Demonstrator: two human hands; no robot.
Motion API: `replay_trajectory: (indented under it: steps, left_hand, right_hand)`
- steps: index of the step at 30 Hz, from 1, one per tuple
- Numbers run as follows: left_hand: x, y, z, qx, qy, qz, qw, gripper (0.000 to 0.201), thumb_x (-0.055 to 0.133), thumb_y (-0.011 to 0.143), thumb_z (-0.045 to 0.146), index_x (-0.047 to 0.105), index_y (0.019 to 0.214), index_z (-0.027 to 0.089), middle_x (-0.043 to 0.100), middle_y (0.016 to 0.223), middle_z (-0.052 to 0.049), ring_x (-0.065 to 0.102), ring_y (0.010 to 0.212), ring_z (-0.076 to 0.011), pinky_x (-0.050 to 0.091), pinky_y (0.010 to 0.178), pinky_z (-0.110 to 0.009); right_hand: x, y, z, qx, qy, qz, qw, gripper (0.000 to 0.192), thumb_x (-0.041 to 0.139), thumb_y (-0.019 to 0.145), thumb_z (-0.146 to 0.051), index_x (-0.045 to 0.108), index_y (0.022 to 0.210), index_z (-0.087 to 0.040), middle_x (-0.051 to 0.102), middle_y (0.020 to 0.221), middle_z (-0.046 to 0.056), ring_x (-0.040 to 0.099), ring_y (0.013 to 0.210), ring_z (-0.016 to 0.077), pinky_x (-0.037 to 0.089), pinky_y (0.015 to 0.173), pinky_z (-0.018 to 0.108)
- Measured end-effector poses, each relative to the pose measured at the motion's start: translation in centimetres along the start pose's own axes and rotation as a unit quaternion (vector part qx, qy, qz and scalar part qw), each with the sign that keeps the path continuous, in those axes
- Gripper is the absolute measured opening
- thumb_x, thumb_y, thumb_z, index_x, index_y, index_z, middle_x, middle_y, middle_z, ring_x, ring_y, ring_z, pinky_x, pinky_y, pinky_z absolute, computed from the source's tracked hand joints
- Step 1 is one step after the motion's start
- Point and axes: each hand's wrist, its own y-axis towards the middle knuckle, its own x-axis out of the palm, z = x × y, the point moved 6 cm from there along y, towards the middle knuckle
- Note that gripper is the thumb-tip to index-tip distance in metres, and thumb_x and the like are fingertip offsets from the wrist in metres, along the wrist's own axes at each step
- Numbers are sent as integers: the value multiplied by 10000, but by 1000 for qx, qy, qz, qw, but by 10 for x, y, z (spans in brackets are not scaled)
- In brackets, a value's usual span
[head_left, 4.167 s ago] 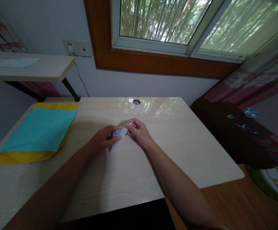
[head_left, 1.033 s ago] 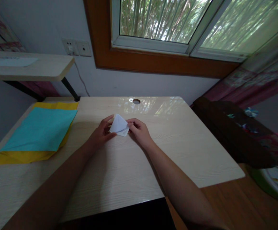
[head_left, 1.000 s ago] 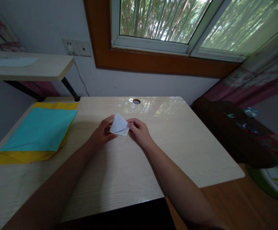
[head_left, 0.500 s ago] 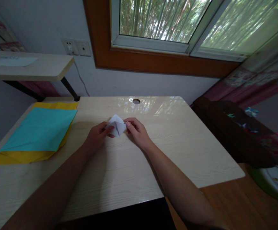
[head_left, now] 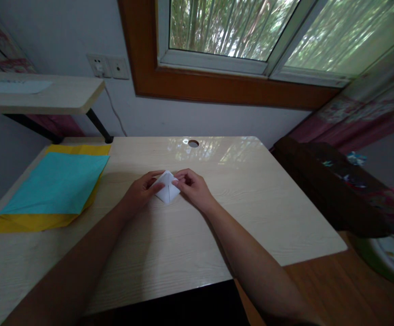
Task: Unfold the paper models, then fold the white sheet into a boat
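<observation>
Both hands' grips pinch the folded white paper [head_left: 166,191]; teal sheet [head_left: 57,183] lies well left.

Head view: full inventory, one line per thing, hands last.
folded paper: 1, white, middle of the desk, between both hands
blue sheet: 1, turquoise, desk's left side, lying on the yellow sheet
yellow sheet: 1, yellow, under the blue sheet
desk: 1, pale wood grain, under everything above
hole: 1, round, far edge of the desk
shelf: 1, pale wood, upper left by the wall
sockets: 2 plates, white, wall above the desk
window: 1, brown frame, greenery outside
left hand: 1, fingertips on the folded paper's left edge
right hand: 1, fingertips on its right edge
</observation>
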Motion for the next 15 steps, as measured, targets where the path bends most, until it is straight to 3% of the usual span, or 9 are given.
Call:
replay_trajectory:
  steps: [3,7,15]
  left_hand:
    - [0,0,3,-9,30,-12,999,480,697,852,549,711,1168,188,764,980,-47,682,845,-196,506,726,-262]
    - [-2,0,6,-16,94,-4,995,423,659,862,580,766,953,181,753,859,-20,644,743,-180,473,653,-251]
    - [-6,1,-2,-39,68,0,997,436,654,864,593,772,938,180,707,784,-6,568,676,-152,391,579,-236]
  right_hand:
    - [3,-1,1,4,17,-23,1000,275,771,843,-414,676,1016,-223,691,866,14,622,754,143,490,687,273]
    - [6,-1,2,16,7,-43,999,281,784,827,-408,688,1011,-219,679,842,8,602,722,134,479,666,267]
    - [7,-1,4,21,13,-49,998,306,790,822,-424,697,1032,-223,645,793,-8,569,687,125,463,639,256]
